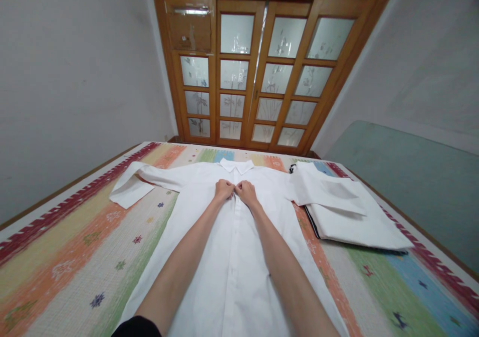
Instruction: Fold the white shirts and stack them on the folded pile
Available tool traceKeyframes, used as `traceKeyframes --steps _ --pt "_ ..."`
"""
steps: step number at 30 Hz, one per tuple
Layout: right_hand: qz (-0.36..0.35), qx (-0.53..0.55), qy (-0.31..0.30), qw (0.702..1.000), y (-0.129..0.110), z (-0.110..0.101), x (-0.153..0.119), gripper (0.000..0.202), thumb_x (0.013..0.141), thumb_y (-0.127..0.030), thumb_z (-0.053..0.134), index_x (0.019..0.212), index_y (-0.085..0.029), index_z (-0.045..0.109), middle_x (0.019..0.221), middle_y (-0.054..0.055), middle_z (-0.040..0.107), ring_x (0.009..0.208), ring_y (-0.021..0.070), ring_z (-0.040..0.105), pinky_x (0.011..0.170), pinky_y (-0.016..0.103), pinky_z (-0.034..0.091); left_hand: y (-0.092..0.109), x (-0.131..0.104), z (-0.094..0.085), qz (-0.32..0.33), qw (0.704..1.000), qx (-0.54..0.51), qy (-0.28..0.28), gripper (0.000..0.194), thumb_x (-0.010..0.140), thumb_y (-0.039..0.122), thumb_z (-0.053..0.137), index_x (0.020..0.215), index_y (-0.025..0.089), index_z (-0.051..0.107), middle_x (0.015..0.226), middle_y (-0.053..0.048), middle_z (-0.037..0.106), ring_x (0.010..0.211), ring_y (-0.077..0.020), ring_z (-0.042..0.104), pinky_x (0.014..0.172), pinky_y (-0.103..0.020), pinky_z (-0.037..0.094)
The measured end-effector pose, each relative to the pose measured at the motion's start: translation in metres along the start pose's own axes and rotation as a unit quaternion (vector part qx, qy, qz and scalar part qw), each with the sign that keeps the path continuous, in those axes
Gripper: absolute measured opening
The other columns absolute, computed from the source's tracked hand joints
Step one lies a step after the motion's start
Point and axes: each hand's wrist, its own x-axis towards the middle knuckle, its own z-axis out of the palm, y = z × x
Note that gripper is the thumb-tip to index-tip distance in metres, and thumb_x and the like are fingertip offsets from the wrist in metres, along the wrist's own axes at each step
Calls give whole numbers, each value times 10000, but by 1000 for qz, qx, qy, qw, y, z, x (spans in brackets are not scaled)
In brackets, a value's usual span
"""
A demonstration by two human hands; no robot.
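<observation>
A white long-sleeved shirt [209, 257] lies face up and spread out, its collar [236, 166] at the far end. Both my left hand [224, 190] and my right hand [246, 192] are closed in a pinch on its front placket, a little below the collar. Their fingertips almost meet. Any button between them is hidden by the fingers. The left sleeve [136, 182] in view is bent out over the bedding, while the right one lies across a folded white pile.
A striped, patterned cover [123, 247] lies under the shirt. At the right sits a folded white fabric stack [359, 222] with dark edges. A pale green panel [411, 177] leans along the right wall. Wooden glass-paned doors [258, 73] stand beyond the far edge.
</observation>
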Motion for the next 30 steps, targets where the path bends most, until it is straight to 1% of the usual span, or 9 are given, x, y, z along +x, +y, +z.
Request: traceKeyframes --steps 4,10,13,18,22,27,30 --pt "-8 -14 -3 1000 -1 -1 -1 162 870 -214 516 800 -147 645 888 100 666 864 198 567 750 280 347 2 0 0 -13 1000 -7 -15 182 696 105 541 555 119 657 383 16 534 343 -84 501 434 -178 427" --pt "-8 -7 8 1000 1 2 0 154 869 -214 512 813 -143 637 881 97 656 853 194 555 749 277 343 2 1 1 -23 999 -30 -8 195 708 121 545 528 126 620 330 38 471 308 -78 457 394 -173 382" --pt "-7 6 17 1000 4 5 1 163 866 -206 500 800 -144 635 856 86 653 827 184 552 741 271 348 0 2 3 -21 999 -49 -2 179 711 136 551 541 129 606 322 50 448 299 -73 435 380 -170 363" --pt "-9 39 34 999 11 9 5 178 842 -166 475 769 -143 636 813 69 654 781 165 559 726 257 376 -5 6 7 -12 997 -78 3 139 719 144 535 590 133 585 361 66 452 295 -59 411 367 -163 344" --pt "-27 65 45 996 17 11 8 162 817 -172 489 762 -143 639 795 62 650 772 158 567 735 249 405 -7 8 8 4 997 -74 1 113 725 132 521 628 135 581 391 69 469 289 -56 398 364 -170 334" --pt "-48 74 55 995 22 16 9 137 801 -162 501 768 -151 633 793 61 640 761 165 556 738 266 420 -10 8 7 46 999 -16 4 144 735 123 506 619 135 590 404 50 489 334 -82 455 419 -198 383" --pt "-55 67 61 994 23 17 8 126 800 -144 506 759 -156 625 792 70 626 794 185 543 766 289 418 -11 7 4 95 994 44 21 124 712 129 552 605 132 613 491 2 574 491 -125 571 552 -237 458"
